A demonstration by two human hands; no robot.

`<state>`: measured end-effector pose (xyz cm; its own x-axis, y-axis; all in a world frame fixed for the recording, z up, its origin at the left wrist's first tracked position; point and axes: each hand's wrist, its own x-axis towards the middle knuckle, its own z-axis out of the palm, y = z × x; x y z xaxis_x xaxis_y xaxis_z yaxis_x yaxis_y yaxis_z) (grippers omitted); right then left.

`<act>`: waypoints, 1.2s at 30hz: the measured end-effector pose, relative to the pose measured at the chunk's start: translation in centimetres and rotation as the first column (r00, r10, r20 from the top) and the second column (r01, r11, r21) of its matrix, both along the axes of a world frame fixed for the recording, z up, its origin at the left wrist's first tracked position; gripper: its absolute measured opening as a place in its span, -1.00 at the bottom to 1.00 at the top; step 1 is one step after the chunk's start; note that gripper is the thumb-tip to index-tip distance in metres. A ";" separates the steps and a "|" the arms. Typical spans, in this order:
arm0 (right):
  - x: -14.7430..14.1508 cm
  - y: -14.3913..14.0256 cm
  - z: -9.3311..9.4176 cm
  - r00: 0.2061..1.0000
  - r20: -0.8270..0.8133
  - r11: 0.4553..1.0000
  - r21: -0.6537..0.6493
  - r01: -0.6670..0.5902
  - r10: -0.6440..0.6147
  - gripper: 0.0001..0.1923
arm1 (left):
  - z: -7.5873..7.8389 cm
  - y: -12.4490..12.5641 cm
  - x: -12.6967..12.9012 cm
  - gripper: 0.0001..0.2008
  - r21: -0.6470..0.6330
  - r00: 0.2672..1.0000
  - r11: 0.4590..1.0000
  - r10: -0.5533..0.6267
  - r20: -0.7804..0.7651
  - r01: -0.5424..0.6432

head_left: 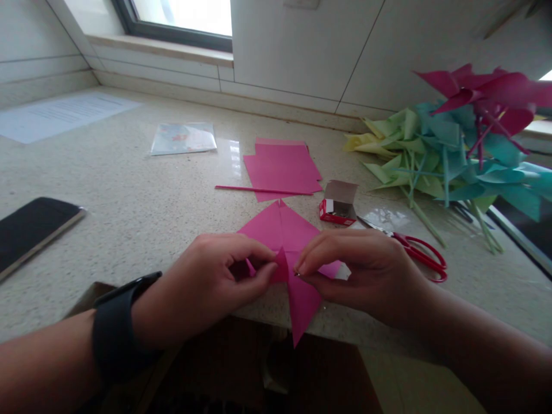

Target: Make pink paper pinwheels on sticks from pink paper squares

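A pink paper square with cut, pointed flaps [282,224] lies at the counter's front edge, one point hanging over it. My left hand [224,270] pinches one folded flap of this paper between thumb and forefinger. Close beside that flap, my right hand [357,264] holds a small metal pin [296,274] at its fingertips; its exact kind is too small to make out. Beyond the right hand stands a small open red box [338,210] with small metal pieces inside. Red-handled scissors [420,253] lie behind the right wrist.
Behind the paper, a thin pink stick [263,190] rests across stacked pink sheets [282,164]. Finished paper pinwheels [470,138] crowd the right side. A phone [38,230], a clear packet [184,138] and a printed sheet [64,115] lie to the left.
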<state>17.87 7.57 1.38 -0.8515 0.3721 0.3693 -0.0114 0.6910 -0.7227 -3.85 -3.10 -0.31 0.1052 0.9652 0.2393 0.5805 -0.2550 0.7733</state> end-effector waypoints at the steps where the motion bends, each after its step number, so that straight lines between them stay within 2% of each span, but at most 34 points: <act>1: -0.1 0.0 0.0 1.000 -0.009 1.000 0.010 -0.006 0.006 -0.86 | 0.0 0.1 0.0 -0.91 -0.005 1.000 1.000 0.015 0.007 -0.015; 4: -0.4 0.0 0.0 0.999 -0.038 0.999 0.035 0.013 -0.012 -0.89 | 0.1 0.2 0.0 -0.90 0.004 0.999 0.999 0.047 0.022 -0.047; 10: -1.0 -0.2 -0.2 0.994 -0.068 0.997 -0.004 0.080 -0.080 -0.85 | 0.1 0.0 0.0 -0.89 -0.004 0.991 0.994 0.107 0.086 -0.107; 29: -1.5 -0.1 -0.2 0.998 -0.039 0.998 -0.012 0.055 -0.056 -0.86 | 0.1 -0.2 0.1 -0.94 0.048 0.993 0.997 0.056 0.103 -0.061; 36: -1.5 -0.3 0.0 0.996 -0.024 0.993 -0.082 0.082 -0.085 -0.87 | 0.1 -0.2 0.2 -0.94 0.063 0.993 0.996 0.053 0.102 -0.059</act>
